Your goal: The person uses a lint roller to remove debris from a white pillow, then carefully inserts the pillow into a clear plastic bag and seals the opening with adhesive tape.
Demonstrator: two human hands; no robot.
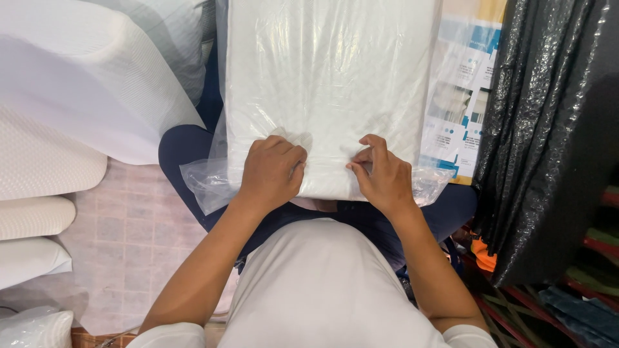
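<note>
white foam pillow (329, 84) in clear plastic bag (206, 183): likely light, soft, film slippery. left hand (271, 174), right hand (382, 177) fingers pinched on bag's near edge; grip there.

one bagged pillow (325, 90), two hands (271, 174)

Looks like a bedding packing workshop: white foam pillows (39, 193) stacked left, a black plastic sack (548, 129) right, printed packaging inserts (461, 103) behind.
</note>
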